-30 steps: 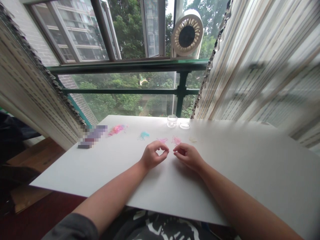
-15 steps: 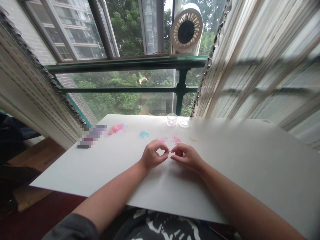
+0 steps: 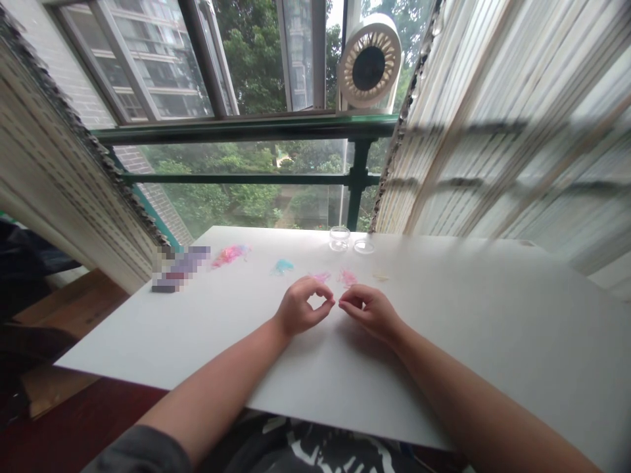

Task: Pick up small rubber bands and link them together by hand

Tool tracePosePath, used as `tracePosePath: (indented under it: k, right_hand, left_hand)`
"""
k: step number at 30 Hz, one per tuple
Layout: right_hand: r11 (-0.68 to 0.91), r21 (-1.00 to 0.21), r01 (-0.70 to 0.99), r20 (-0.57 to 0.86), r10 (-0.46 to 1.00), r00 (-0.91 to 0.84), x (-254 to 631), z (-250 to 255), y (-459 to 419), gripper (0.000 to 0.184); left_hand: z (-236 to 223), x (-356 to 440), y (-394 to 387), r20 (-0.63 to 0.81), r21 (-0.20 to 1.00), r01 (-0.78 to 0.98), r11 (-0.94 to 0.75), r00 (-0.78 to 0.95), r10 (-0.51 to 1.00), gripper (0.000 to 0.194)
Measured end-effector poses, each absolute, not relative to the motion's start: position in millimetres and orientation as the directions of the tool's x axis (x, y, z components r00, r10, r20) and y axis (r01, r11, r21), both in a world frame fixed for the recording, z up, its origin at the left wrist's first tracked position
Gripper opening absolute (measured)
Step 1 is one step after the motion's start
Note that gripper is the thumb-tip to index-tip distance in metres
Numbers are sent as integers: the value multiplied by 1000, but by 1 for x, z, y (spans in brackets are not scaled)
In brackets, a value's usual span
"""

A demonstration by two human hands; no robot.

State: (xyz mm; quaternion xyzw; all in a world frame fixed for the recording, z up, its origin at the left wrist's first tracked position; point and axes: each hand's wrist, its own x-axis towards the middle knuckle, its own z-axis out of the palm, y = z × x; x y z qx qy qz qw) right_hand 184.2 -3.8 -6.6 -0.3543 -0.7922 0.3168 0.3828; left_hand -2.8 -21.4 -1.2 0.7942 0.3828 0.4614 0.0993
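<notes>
My left hand (image 3: 304,306) is pinched, thumb against index finger, above the white table. Facing it, my right hand (image 3: 371,309) pinches the same way, its fingertips a small gap from the left ones. Whatever sits between the fingertips is too small to make out. Just beyond the hands lie a small pink pile (image 3: 347,276) and a lilac pile (image 3: 319,276) of thin strands. A turquoise pile (image 3: 283,265) is farther left, and a few pale yellow strands (image 3: 380,276) lie to the right.
A clear round container (image 3: 339,239) and a clear lid or dish (image 3: 363,246) stand at the table's far edge. On the left are a larger multicoloured pile (image 3: 231,255) and a blurred-out box (image 3: 181,269). A white fan (image 3: 369,62) is by the window; curtains hang on both sides.
The right thumb and index finger have closed together; half a second ago they were slightly apart with a tiny thing at the index tip. The left hand is nearly unchanged.
</notes>
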Motion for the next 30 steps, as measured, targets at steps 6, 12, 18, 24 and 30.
tracePosePath:
  k: [6, 12, 18, 24, 30]
  right_hand:
    - [566, -754, 335, 396, 797, -455, 184, -9, -4, 10]
    - [582, -740, 337, 403, 785, -470, 183, -8, -4, 11]
    - [573, -740, 353, 382, 789, -482, 183, -8, -4, 11]
    - [538, -780, 320, 362, 804, -472, 183, -10, -4, 8]
    - [537, -781, 318, 363, 805, -469, 183, -10, -5, 6]
  left_hand:
    - [-1, -4, -22, 603, 528, 515, -676, 333, 725, 15]
    - [-3, -3, -20, 580, 536, 520, -665, 346, 738, 21]
    - [-4, -4, -18, 566, 526, 538, -659, 357, 743, 10]
    - [-5, -3, -18, 579, 525, 540, -658, 341, 741, 10]
    - [-4, -2, -19, 586, 528, 533, -661, 335, 738, 9]
